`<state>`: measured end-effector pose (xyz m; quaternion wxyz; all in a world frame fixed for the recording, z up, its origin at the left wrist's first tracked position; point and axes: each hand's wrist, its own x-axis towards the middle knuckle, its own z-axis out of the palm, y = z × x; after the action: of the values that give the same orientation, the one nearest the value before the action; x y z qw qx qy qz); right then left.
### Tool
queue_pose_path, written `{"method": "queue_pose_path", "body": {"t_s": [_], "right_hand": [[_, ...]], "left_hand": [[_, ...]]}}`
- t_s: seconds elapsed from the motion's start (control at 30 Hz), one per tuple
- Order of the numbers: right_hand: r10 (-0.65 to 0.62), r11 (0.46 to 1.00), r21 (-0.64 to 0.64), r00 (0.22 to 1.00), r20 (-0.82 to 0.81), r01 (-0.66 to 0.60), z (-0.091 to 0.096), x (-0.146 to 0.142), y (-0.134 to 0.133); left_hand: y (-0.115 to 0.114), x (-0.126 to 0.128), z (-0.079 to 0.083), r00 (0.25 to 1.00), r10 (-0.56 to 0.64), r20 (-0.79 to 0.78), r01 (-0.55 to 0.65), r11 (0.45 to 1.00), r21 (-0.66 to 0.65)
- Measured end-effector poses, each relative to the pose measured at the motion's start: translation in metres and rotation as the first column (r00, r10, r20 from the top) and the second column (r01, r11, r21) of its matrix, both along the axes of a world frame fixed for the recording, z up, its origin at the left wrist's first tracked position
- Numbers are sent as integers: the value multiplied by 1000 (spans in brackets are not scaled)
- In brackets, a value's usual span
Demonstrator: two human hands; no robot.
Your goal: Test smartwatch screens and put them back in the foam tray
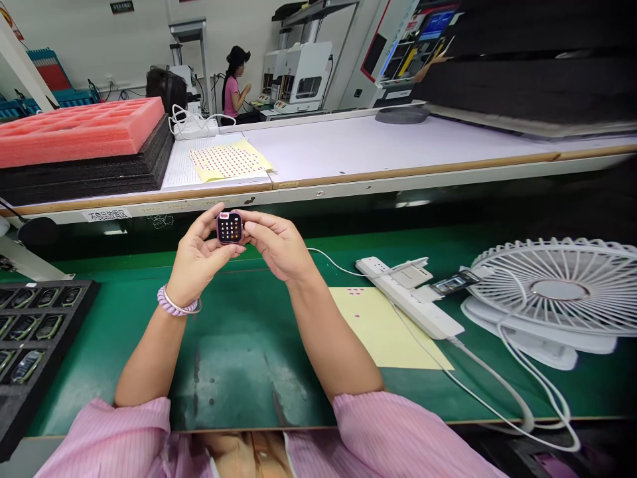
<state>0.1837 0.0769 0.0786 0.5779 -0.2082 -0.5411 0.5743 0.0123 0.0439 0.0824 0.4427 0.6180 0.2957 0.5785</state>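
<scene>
Both hands are raised over the green mat (239, 358) and hold one small square device (229, 228) between them. It is dark, with a lit grid of icons on its face. My left hand (196, 259) pinches its left side with thumb and fingers. My right hand (279, 245) grips its right edge with thumb and fingertips. A purple bead bracelet sits on my left wrist.
A black tray (34, 332) of several similar devices lies at the left. A yellow sheet (383, 325), a white power strip (408, 295) and a white fan (557, 292) lie to the right. Pink foam (79, 129) and dotted sheets (226, 162) sit on the far shelf. A person sits at the back.
</scene>
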Motion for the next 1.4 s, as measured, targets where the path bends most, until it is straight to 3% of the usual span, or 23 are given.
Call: {"method": "queue_pose_path", "body": {"t_s": [0.2,0.37,0.47,0.53,0.63,0.7,0.77,1.03,1.23,1.4], "right_hand": [[105,993,-61,994,-11,-105,-8,-3,9],[205,978,-41,978,35,-204,-11,-4,9],[218,976,-20,975,54,-217,-9,-2,5],[217,976,-23,976,32,-216,-8,-2,3],[243,970,-30,970,8,-243,-7,-2,0],[272,962,-30,962,0,-272,-7,-3,-2],[311,950,-43,951,-8,-311,-6,-4,-3],[418,899,-93,901,-114,-428,-2,0,-3],[480,867,-85,869,-120,-490,-4,0,-2],[500,860,-52,858,-119,-508,-6,-1,-1]], "left_hand": [[5,1,-6,998,63,-30,-62,998,9],[9,-1,-9,993,32,-111,-28,999,32],[11,-2,-9,972,133,-193,-110,986,125],[12,-3,-10,933,264,-242,-202,946,255],[13,-4,-11,857,446,-257,-305,843,444],[13,-4,-11,809,527,-260,-350,787,508],[11,-5,-9,773,566,-287,-368,768,524],[2,-16,7,838,401,-371,-134,809,572],[-1,-19,14,851,380,-363,-99,795,599],[-4,-19,16,819,429,-380,-86,748,658]]}}
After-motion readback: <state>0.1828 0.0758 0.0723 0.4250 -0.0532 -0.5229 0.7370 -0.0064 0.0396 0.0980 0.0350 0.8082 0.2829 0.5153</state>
